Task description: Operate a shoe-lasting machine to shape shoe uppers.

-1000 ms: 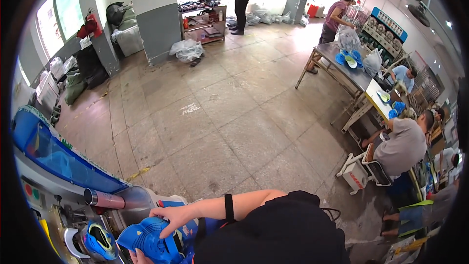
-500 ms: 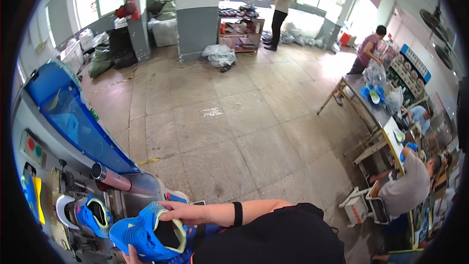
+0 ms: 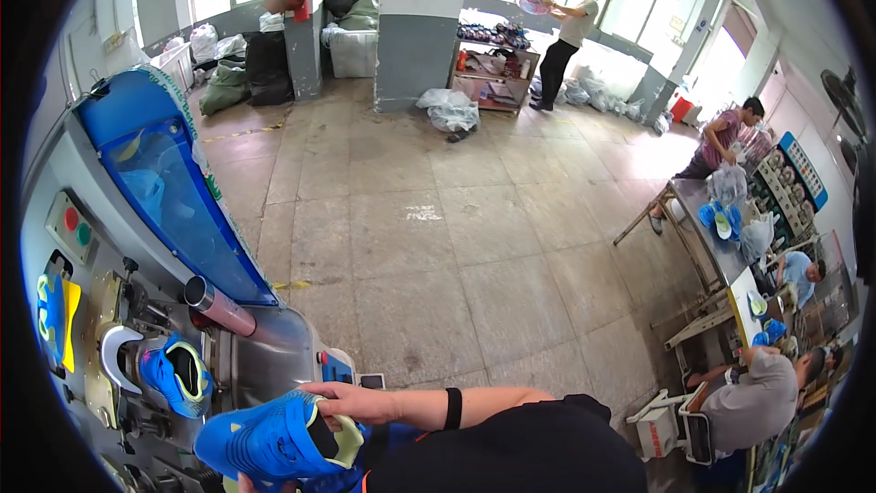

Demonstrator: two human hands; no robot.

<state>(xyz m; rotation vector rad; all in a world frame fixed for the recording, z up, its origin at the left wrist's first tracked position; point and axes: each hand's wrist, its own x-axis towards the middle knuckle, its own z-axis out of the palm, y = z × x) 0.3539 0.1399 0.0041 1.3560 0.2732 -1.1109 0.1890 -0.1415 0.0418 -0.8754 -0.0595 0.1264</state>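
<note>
A blue shoe upper [image 3: 265, 434] with a lime-green lining and a dark inside is held between my two hands at the lower left. My right hand [image 3: 351, 402] is closed on its collar, the thumb and fingers at the rim of the opening. Under the upper, at the picture's lower edge, my left hand [image 3: 245, 482] grips from below; only part of its fingers shows. Just beyond sits a second blue shoe upper [image 3: 173, 374] on the machine [image 3: 109, 329], beside a pale curved clamp piece [image 3: 114, 361]. Neither hand touches that second upper.
A pink flask [image 3: 224, 309] lies on the machine's metal top, near a blue guard panel [image 3: 173, 192] and red and green buttons [image 3: 77, 225]. At right, a seated person [image 3: 753, 402] works at a long table [image 3: 703, 210]. Two others stand farther off. Bags line the back wall.
The view has shifted, so the room sits lower and farther right. The held upper has turned a little in my hands, which keep their grip.
</note>
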